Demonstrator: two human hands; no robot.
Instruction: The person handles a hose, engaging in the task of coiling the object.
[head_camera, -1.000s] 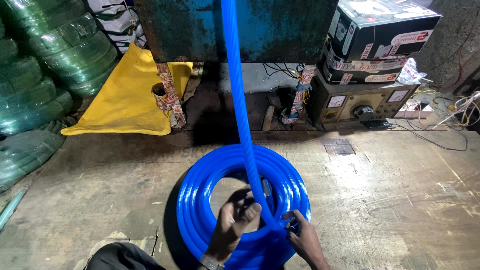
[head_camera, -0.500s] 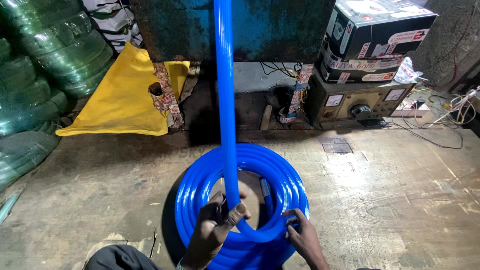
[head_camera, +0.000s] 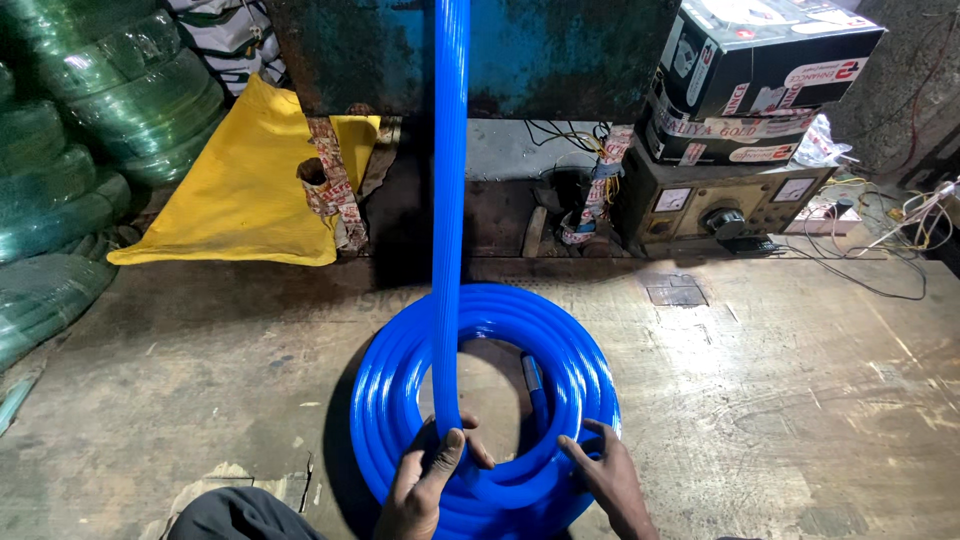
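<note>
A coil of bright blue ribbed hose (head_camera: 520, 320) lies flat on the worn wooden floor (head_camera: 780, 400). One length of the same blue hose (head_camera: 450, 180) rises straight up from the coil's near side and leaves the top of the view. My left hand (head_camera: 425, 480) grips that rising length where it meets the coil, thumb up along it. My right hand (head_camera: 610, 480) rests on the coil's near right edge with the fingers spread over the loops. A short free end of the hose (head_camera: 532, 375) lies inside the ring.
Stacked coils of green hose (head_camera: 70, 130) fill the left side. A yellow sheet (head_camera: 240, 190) lies beside a rusty blue machine body (head_camera: 540, 50). An electrical box with dials (head_camera: 720, 205), cardboard cartons (head_camera: 760, 70) and loose wires (head_camera: 890, 230) sit at the back right.
The rising hose has swung from a rightward lean to straight upright. My left hand has slid leftward along the coil's near side; my right hand stays on the coil.
</note>
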